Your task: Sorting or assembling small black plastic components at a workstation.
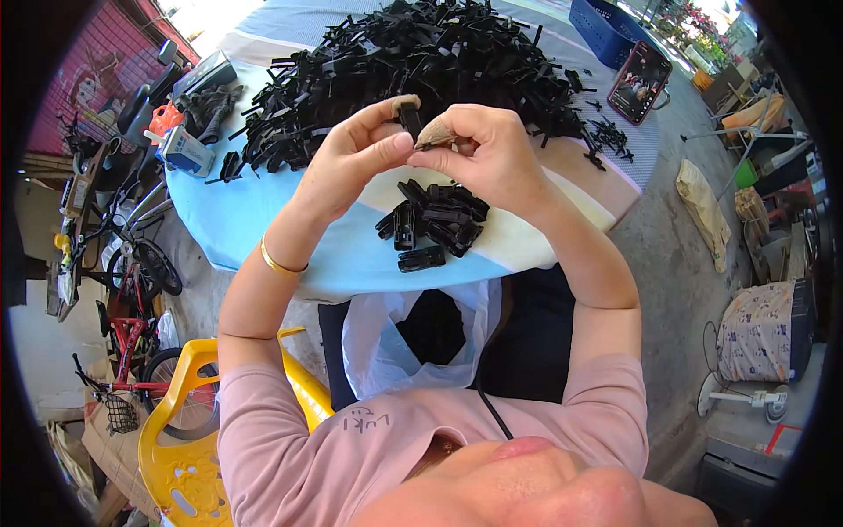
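- Pinching a small black plastic clip (409, 114), the left hand (356, 149) is held raised above the bench (263, 220).
- A clenched grip is kept by the right hand (492, 154) on the same clip.
- A small heap of black plastic clips (435, 224) is seen lying below the hands.

Both forearms rise from the lower edge, elbows bent, converging at centre; left hand (356, 149) and right hand (492, 149) meet fingertip to fingertip; fingers curled, thumbs and forefingers pinched shut; wrists raised; pink sleeves at upper arms.
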The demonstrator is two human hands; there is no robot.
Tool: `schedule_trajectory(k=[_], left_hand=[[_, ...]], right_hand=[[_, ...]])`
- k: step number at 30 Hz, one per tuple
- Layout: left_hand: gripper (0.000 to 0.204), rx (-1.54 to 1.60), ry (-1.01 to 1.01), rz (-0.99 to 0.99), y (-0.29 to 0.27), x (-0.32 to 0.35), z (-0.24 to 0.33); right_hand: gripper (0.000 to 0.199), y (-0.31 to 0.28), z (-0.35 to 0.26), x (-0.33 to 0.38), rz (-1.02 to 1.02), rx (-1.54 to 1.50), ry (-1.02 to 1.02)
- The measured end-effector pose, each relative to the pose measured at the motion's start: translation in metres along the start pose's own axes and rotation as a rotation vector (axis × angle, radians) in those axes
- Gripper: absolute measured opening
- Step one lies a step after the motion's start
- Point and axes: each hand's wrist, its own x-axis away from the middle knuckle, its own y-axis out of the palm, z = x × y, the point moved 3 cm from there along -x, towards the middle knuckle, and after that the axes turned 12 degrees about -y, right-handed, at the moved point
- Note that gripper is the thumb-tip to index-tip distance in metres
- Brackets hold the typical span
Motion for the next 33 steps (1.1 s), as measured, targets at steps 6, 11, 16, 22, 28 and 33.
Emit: schedule_trajectory(k=[6,11,16,22,28,33], left_hand=[[0.061,-0.084,0.233,-0.034,0.016,0.002,0.003],[0.055,-0.105,0.262,0.045,0.008,0.004,0.004],[0.044,-0.211,0.396,0.153,0.009,0.006,0.006],[0.027,-0.252,0.376,0.152,0.007,0.002,-0.003],[0.022,-0.292,0.386,0.146,0.011,0.005,-0.002],[0.026,-0.415,0.392,0.197,0.010,0.007,-0.004]], right_hand=[[0.015,0.006,0.009,0.006,0.094,0.021,0.125],[0.021,0.010,0.001,0.002,0.074,0.053,0.087],[0.015,-0.004,0.017,0.001,0.150,-0.338,0.246],[0.015,0.006,0.017,0.003,0.096,-0.327,0.311],[0.015,0.006,0.019,0.004,0.047,-0.200,0.288],[0.015,0.005,0.016,0.003,0.042,-0.179,0.292]])
